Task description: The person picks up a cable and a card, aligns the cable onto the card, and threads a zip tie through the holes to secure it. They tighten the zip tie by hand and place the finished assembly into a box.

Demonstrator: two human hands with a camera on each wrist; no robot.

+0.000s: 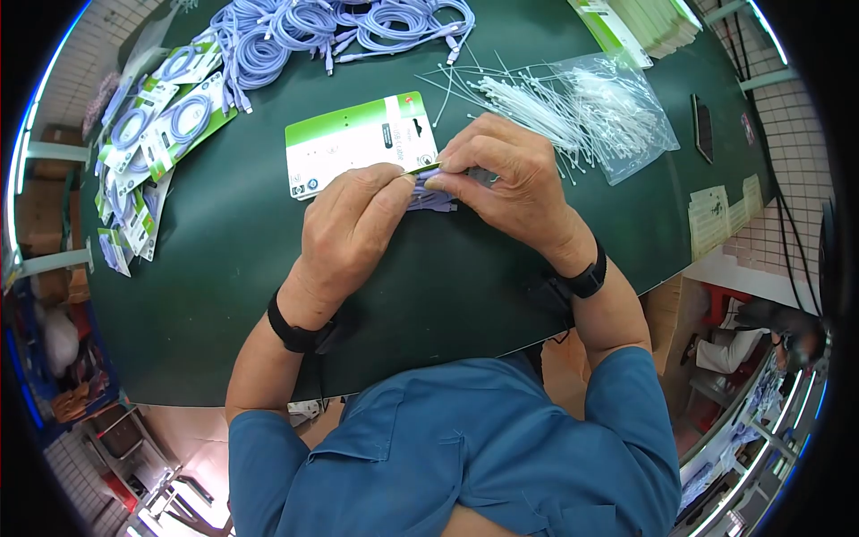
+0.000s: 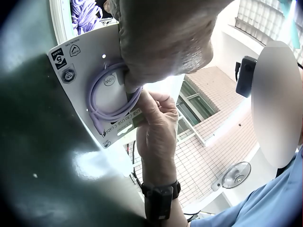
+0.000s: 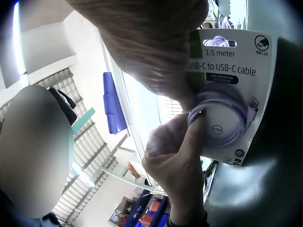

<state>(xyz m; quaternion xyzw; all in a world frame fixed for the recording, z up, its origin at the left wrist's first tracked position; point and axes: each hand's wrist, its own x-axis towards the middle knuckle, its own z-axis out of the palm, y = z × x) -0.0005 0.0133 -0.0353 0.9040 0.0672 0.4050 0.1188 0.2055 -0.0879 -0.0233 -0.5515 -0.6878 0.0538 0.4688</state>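
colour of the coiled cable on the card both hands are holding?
Light purple cable on a white and green card; the right wrist view shows it best.

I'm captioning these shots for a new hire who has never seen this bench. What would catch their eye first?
First, the two hands meeting mid-table: the left hand and right hand pinch a coiled purple cable against a green-and-white packaging card. Next, the heap of loose purple cables at the table's far edge, and the clear bag of white zip ties spilling out at far right.
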